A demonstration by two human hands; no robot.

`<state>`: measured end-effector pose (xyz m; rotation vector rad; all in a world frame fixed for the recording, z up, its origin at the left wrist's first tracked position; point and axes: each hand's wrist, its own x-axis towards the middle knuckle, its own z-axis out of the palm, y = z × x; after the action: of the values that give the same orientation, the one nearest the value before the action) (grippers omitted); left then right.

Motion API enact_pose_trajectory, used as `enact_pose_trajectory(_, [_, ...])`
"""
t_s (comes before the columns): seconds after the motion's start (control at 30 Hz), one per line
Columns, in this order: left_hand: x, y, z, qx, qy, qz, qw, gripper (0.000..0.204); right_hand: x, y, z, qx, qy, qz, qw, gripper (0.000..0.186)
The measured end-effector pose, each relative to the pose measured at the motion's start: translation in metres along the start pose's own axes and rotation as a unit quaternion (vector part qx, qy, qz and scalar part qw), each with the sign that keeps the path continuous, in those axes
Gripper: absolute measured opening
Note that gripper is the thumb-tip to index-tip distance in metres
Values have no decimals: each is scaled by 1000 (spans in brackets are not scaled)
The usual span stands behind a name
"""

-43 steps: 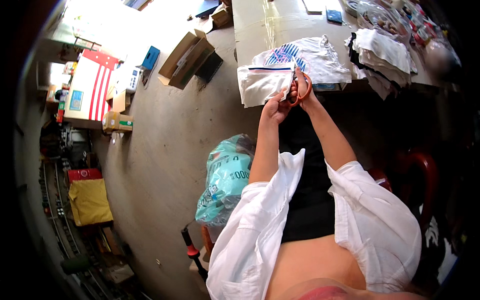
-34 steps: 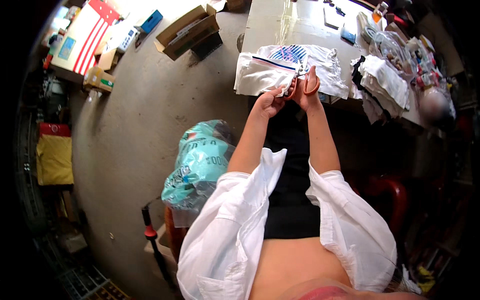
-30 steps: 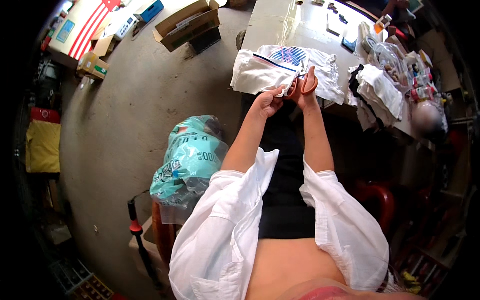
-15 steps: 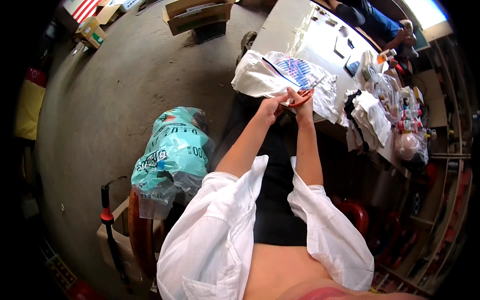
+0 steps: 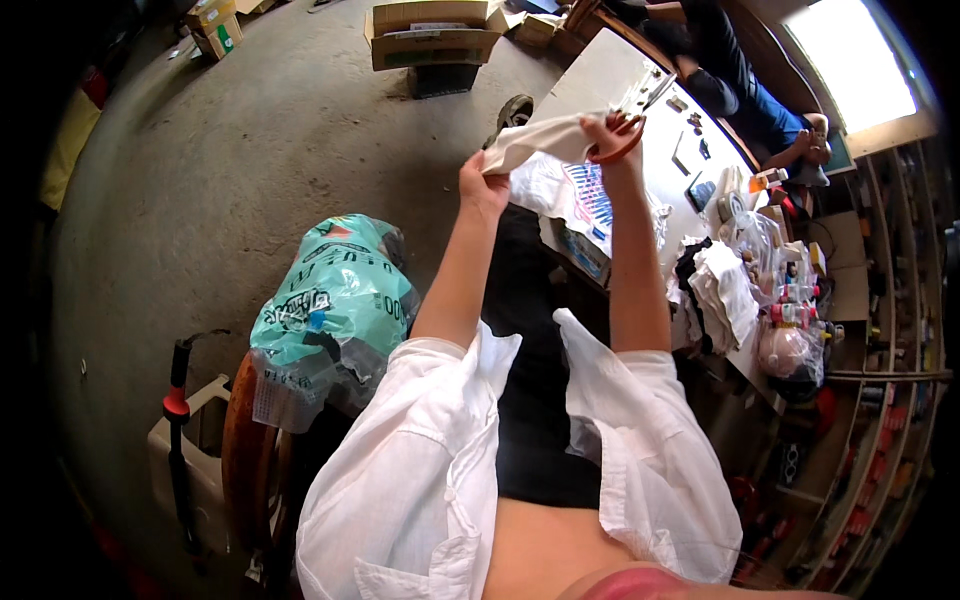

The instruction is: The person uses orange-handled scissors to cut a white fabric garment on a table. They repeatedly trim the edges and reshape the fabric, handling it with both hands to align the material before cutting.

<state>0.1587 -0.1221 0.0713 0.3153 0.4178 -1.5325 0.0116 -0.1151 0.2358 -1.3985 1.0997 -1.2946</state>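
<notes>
A white cloth (image 5: 545,142) was held raised between both hands, above the near edge of the grey table (image 5: 620,75). Its left end was pinched in the left hand (image 5: 483,185), which was clenched on it, and the fabric was stretched from there up to the right hand (image 5: 607,135). The right hand was closed through the orange handles of a pair of scissors (image 5: 622,140), set against the cloth's right end; the blades could not be made out.

Below the cloth, a white garment with a red and blue print (image 5: 580,195) was spread on the table edge. On the floor to the left, a teal plastic bag with dark lettering (image 5: 330,300) was seen bulging beside a clear bag. Farther off, an open brown cardboard box (image 5: 435,30) was placed on the concrete, and smaller cartons (image 5: 215,25) were seen at the upper left. Folded white fabrics (image 5: 725,290) were stacked at the right of the table.

The shelves at the right were blurred and cut off by the rim. Another person (image 5: 745,90) behind the table was only partly seen.
</notes>
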Motion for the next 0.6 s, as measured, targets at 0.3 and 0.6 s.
enact_pose_trajectory(0.3, [-14,19,74,75,-93,59,991,19,27,-47,-87,41,-18,-95,994,16])
enact_pose_trajectory(0.6, [-25,-79,-47,249,97,-189,945,26,-91,140,-274,-372,174,169,896,24])
